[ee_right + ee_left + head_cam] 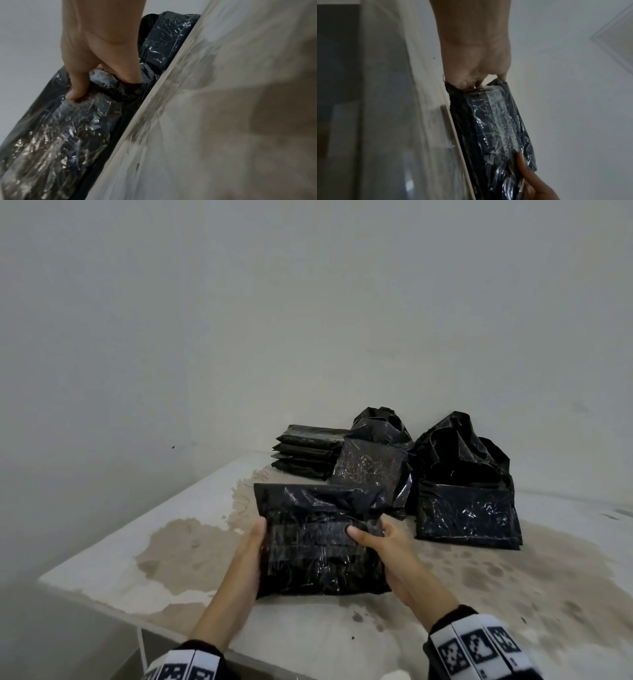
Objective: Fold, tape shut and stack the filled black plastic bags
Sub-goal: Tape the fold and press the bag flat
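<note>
A filled black plastic bag (318, 539), folded and crossed with clear tape, is held just above the stained table (205, 559) near its front. My left hand (248, 556) grips its left edge, thumb on top and fingers under it. My right hand (383, 546) grips the right edge, thumb pressed on the taped face. The left wrist view shows the bag (494, 121) below my left hand (476, 75). In the right wrist view my right hand (102, 67) grips the bag (56, 128).
A stack of flat taped bags (306, 453) lies at the back of the table. Beside it stand a taped bag (370, 470) leaning upright, a crumpled open bag (459, 450) and a flat taped bag (467, 515). Grey walls close in behind and left.
</note>
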